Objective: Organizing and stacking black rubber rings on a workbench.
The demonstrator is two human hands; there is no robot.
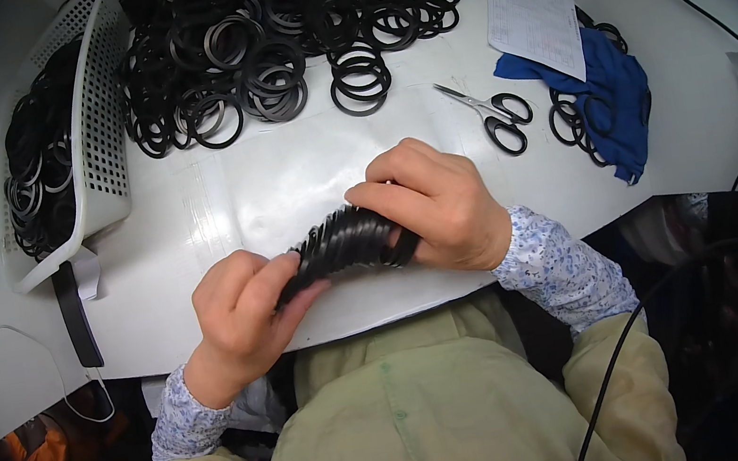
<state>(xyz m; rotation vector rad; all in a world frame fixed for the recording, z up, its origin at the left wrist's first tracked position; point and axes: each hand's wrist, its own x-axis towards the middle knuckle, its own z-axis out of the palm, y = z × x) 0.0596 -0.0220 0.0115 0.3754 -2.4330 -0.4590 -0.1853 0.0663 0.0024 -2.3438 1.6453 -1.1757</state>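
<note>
Between my hands, a stack of black rubber rings [342, 242] is held on its side and fanned in a slight arch above the table's near edge. My left hand [245, 308] is closed on the left end, with the thumb beneath. At the other end my right hand [438, 204] grips the rings, its fingers bent over the top. Part of the stack is hidden behind the fingers. A big pile of the same black rings [265, 46] lies loose beyond my hands.
On the left stands a white perforated basket [104, 127] of rings, a black strip [74, 315] below it. Black-handled scissors [493, 115] lie to the right. Past them, a printed sheet [533, 15] partly covers a blue cloth [614, 98] with rings around it. A black cable [604, 367] crosses my right arm.
</note>
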